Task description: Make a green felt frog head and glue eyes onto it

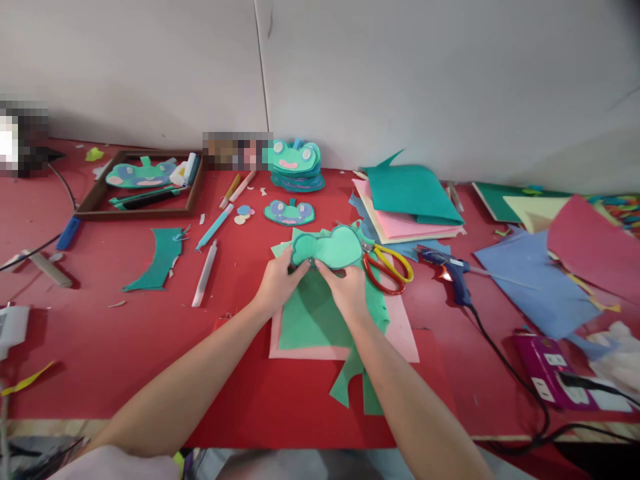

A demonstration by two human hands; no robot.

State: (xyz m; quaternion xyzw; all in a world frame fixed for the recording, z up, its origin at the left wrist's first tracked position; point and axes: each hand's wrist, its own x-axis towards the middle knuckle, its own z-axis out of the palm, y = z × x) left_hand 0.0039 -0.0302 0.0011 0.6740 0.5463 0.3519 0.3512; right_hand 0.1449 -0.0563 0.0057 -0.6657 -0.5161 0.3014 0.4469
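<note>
A light green felt cutout (327,248) with a darker edge and rounded lobes is held level in both hands. My left hand (281,275) pinches its left part, thumb on the lower edge. My right hand (345,280) grips the lower right part, its thumb close to the other thumb. A small dark spot shows between the thumbs; I cannot tell what it is. Under the hands lie green felt sheets (315,327) on a pink sheet (405,333). Scissors (387,267) with one yellow and one red handle lie just right of the cutout.
Finished frog-face masks are stacked (296,163) by the wall, with a single mask (289,212) in front. A brown tray (140,215) stands left. Folded felt (413,197), a blue glue gun (453,270) with its cord, and a purple power strip (547,367) are on the right.
</note>
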